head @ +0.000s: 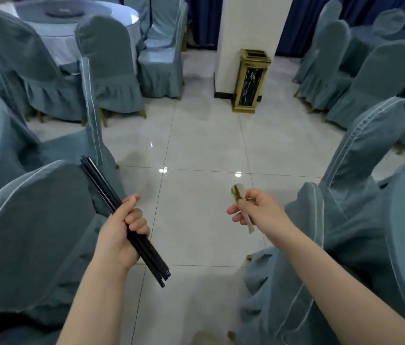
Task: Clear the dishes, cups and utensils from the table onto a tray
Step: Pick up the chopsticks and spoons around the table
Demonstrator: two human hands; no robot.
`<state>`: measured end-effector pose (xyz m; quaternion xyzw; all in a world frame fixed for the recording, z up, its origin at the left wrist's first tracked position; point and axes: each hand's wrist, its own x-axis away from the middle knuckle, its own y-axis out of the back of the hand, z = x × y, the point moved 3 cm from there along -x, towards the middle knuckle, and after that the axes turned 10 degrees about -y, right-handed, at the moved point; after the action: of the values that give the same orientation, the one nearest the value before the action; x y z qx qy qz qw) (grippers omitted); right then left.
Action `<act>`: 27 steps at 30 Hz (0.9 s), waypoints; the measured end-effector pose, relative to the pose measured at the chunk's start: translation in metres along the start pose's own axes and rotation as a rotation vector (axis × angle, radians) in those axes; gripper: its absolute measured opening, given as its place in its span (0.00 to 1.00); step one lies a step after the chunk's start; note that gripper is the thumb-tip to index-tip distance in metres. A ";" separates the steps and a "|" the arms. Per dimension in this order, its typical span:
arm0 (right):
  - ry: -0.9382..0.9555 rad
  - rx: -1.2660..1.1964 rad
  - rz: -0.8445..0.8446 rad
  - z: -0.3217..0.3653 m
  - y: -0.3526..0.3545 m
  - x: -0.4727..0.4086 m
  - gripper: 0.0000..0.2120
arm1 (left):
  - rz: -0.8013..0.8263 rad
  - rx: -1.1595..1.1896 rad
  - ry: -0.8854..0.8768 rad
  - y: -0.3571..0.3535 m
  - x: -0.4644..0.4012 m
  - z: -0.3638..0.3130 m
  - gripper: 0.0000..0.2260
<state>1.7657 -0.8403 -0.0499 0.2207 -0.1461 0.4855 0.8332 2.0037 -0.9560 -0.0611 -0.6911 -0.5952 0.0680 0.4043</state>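
Note:
My left hand point(122, 232) grips a bundle of several black chopsticks point(102, 185) around their middle; the sticks slant from upper left to lower right over the floor. My right hand point(258, 210) pinches a small white spoon point(237, 191), whose bowl with a gold edge sticks up past my fingers and whose handle end pokes out below them. Both hands hang over the tiled aisle, apart from each other. No tray is in view.
Blue-covered chairs point(35, 232) crowd both sides of the aisle, with another chair point(360, 170) at right. A round table point(54, 28) with a pale cloth stands at the back left. A gold and black bin point(250, 80) stands by a white pillar point(251, 23). The tiled floor point(196, 135) runs between them.

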 end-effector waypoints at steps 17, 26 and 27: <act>-0.081 -0.318 -0.326 0.065 0.154 -0.213 0.04 | 0.072 -0.041 0.113 -0.164 -0.241 0.034 0.10; -0.142 -0.574 -0.512 0.047 0.280 -0.263 0.06 | 0.340 -0.179 0.263 -0.346 -0.340 0.130 0.08; -0.150 -0.601 -0.539 0.042 0.293 -0.265 0.07 | 0.371 -0.194 0.290 -0.367 -0.349 0.146 0.08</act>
<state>1.3797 -0.9326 -0.0684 0.0326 -0.2786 0.1683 0.9450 1.5400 -1.2057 -0.0584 -0.8267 -0.3975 -0.0164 0.3979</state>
